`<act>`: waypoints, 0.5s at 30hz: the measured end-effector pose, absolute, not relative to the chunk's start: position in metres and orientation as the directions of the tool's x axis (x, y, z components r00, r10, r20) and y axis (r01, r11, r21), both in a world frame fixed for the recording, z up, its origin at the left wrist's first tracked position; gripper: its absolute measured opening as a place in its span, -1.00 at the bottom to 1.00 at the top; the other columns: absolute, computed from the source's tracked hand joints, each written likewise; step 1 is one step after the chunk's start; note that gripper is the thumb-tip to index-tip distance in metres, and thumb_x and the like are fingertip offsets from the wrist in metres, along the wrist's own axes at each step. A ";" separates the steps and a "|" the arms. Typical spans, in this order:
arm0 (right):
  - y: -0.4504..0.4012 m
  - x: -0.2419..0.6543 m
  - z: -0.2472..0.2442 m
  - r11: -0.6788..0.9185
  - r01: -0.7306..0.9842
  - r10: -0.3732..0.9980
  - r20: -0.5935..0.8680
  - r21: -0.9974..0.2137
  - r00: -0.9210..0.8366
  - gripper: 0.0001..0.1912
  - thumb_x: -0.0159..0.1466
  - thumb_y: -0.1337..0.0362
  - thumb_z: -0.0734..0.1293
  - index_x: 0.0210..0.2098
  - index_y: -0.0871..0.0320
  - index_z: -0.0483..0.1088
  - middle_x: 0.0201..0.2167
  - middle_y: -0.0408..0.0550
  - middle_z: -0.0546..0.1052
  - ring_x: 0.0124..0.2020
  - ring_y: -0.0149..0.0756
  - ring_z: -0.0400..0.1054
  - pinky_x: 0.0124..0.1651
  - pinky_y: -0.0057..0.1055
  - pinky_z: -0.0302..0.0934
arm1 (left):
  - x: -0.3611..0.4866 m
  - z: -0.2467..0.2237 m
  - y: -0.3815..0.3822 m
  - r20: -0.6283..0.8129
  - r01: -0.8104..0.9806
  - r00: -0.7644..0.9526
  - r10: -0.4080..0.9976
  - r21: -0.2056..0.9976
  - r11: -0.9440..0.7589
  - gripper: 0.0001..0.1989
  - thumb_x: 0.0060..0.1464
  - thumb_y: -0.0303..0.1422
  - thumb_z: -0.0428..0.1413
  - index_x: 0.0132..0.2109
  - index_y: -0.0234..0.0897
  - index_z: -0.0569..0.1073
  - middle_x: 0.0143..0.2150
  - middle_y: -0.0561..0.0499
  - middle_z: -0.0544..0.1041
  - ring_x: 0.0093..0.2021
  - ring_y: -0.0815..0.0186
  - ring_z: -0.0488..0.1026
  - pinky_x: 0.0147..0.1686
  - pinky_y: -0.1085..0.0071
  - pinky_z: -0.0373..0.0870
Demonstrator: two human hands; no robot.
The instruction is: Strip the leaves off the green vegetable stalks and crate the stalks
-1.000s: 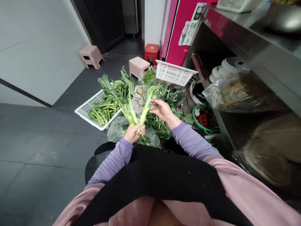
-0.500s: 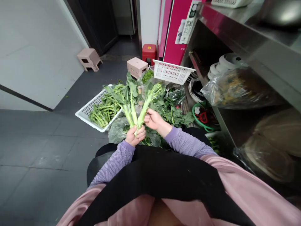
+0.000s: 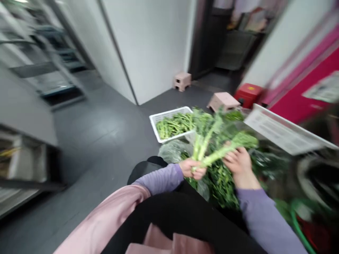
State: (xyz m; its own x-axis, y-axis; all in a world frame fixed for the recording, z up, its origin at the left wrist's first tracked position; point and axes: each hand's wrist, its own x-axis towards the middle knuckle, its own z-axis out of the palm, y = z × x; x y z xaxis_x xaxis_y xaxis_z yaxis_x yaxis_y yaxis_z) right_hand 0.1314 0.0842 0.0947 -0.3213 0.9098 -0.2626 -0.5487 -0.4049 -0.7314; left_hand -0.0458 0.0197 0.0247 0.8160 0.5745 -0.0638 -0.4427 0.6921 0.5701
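My left hand [image 3: 192, 168] is closed round the lower ends of several thick, pale green vegetable stalks [image 3: 201, 145] with leafy tops, which look like flowering greens. My right hand [image 3: 237, 163] has its fingers round the upper part of one budded stalk [image 3: 219, 153] that leans off to the right from the others. Loose leafy greens [image 3: 224, 185] lie in a pile below both hands. Beyond my left hand, a white plastic basket [image 3: 155, 129] on the floor holds trimmed green stalks [image 3: 173, 127]. Motion blurs the picture somewhat.
A clear plastic bag [image 3: 172, 150] lies by the pile. Behind stand pink stools [image 3: 224, 100] and a red stool [image 3: 248, 94]. A white basket [image 3: 286, 132] is tilted at the right, with a green-rimmed basket [image 3: 295, 215] nearer. Metal shelving [image 3: 29, 181] stands left.
The view has swung left, so the basket and stools appear farther right. My right hand has moved up along the budded stalk, which now leans farther from the bunch.
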 end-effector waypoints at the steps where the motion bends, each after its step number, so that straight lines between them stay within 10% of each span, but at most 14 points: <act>1: 0.082 0.127 0.087 -0.453 -0.496 0.882 -0.291 -0.741 -0.371 -0.73 -0.04 0.26 0.36 -0.57 0.14 0.12 -0.76 -0.39 -0.01 -0.79 -0.64 -0.26 -0.79 -0.64 -0.26 | -0.048 0.027 0.018 -0.051 -0.468 0.792 0.608 0.589 0.659 -0.68 -0.20 -0.18 0.26 -0.42 -0.24 0.30 -0.68 0.18 0.04 -0.74 0.51 -0.04 -0.73 0.49 -0.11; 10: 0.069 0.116 0.074 -0.124 -0.396 0.982 -0.170 -0.910 0.082 -0.70 -0.19 0.39 0.41 -0.42 0.20 0.35 -0.64 -0.26 0.32 -0.71 -0.60 0.06 -0.69 -0.59 -0.04 | -0.068 0.031 0.006 -0.208 -0.313 0.371 0.905 0.889 0.333 -0.57 -0.34 -0.19 0.34 -0.34 -0.28 0.35 -0.59 0.07 0.39 -0.65 0.41 0.30 -0.60 0.39 0.28; 15: 0.083 0.118 0.102 -0.209 -0.344 0.969 -0.147 -0.915 -0.197 -0.69 -0.13 0.30 0.44 -0.41 0.16 0.29 -0.66 -0.31 0.21 -0.64 -0.54 0.10 -0.63 -0.57 -0.01 | -0.072 0.023 0.014 -0.182 -0.116 0.191 0.965 0.972 0.206 -0.48 -0.27 -0.14 0.31 -0.21 -0.36 0.35 -0.52 0.08 0.41 -0.60 0.41 0.35 -0.51 0.40 0.37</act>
State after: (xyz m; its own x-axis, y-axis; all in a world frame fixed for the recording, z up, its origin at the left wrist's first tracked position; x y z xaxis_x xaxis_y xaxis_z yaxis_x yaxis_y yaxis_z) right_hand 0.1181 0.0829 0.1022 -0.1968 0.9694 -0.1468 -0.3445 -0.2085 -0.9153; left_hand -0.0719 0.0144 0.0226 0.1906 0.9647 -0.1819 -0.1164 0.2062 0.9716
